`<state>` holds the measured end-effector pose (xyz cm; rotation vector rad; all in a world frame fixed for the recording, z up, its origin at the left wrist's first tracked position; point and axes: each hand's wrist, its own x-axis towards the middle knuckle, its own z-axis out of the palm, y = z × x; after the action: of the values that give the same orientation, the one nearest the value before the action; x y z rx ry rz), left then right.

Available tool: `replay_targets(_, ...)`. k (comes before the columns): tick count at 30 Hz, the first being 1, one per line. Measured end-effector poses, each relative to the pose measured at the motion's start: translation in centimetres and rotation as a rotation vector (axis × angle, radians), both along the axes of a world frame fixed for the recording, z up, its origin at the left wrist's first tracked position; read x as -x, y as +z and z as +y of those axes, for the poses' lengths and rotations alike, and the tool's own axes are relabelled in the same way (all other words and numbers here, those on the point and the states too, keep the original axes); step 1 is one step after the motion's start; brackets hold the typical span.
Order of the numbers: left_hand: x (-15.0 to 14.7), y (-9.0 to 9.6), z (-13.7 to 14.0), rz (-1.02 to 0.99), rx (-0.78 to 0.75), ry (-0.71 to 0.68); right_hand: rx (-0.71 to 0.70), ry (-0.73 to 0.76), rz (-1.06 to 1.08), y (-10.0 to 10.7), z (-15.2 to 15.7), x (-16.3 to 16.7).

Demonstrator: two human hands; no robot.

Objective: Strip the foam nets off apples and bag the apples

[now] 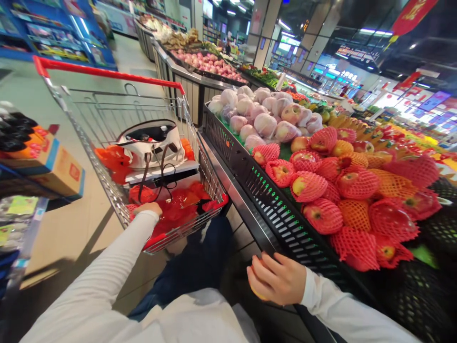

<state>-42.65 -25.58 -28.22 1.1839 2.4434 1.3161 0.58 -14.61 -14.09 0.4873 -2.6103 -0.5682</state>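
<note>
My left hand (148, 208) reaches over the near left side of the shopping cart (110, 76), its fingers curled and partly hidden. Pink netting shows just beside them, and a red plastic bag (174, 214) lies close by in the cart. In front of the display edge, my right hand (276, 278) curls around a yellowish round fruit (259, 294), of which only a sliver shows. Above that hand is a black slotted crate (264, 190). Apples in pink foam nets (323, 215) are heaped in it, some in orange nets.
A white handbag (153, 145) with dark straps sits in the cart. Wrapped pale fruits (264, 125) lie farther along the display. At left stands a cardboard box (62, 166) beside dark-capped bottles (16, 131). The stand's metal rail (246, 205) runs between cart and crate.
</note>
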Motion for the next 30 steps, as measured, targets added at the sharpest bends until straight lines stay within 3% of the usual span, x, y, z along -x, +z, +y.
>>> replay_targets(3, -0.1, 1.3, 0.0, 0.026, 0.136, 0.134, -0.004, -0.021, 0.031, 0.1, 0.1, 0.1)
replay_targets(6, -2.5, 4.9, 1.5, 0.081, 0.142, 0.100, 0.012, -0.029, 0.060, 0.4, 0.0, 0.2)
replay_targets(8, -5.6, 8.2, 2.6, 0.060, -0.034, -0.056, 0.011, -0.049, 0.042, 0.5, 0.0, 0.1)
replay_targets(10, -9.6, 11.3, 3.4, -0.129, -0.333, -0.242, 0.059, -0.136, -0.026, 0.5, 0.0, 0.0)
replay_targets(13, -15.9, 14.0, 3.5, -0.614, -0.627, -0.501, 0.410, -0.437, -0.095, 0.4, 0.3, 0.0)
replay_targets(15, -19.7, 14.2, 3.3, -0.908, -0.653, -0.727, 0.776, -0.607, -0.052, 0.2, 0.6, 0.3)
replay_targets(17, -22.9, 13.8, 3.0, -1.157, -0.580, -0.937, 1.078, -0.678, 0.013, 0.1, 1.0, 0.6)
replay_targets(19, -25.4, 13.1, 2.9, -1.307, -0.418, -1.141, 1.264, -0.672, 0.017, 0.0, 1.2, 0.8)
replay_targets(22, -27.5, 12.4, 2.7, -1.204, -0.156, -1.333, 1.397, -0.591, -0.018, -0.3, 1.2, 1.0)
replay_targets(24, -27.8, 11.9, 2.6, -0.991, -0.142, -1.259, 1.451, -0.555, -0.019, -0.3, 1.0, 1.1)
replay_targets(26, -27.3, 11.3, 2.7, -0.836, -0.212, -1.070, 1.489, -0.545, -0.002, -0.2, 0.8, 1.3)
replay_targets(30, -25.8, 9.7, 3.7, -0.865, -0.354, -0.743, 1.498, -0.537, -0.005, 0.9, 0.3, 1.4)
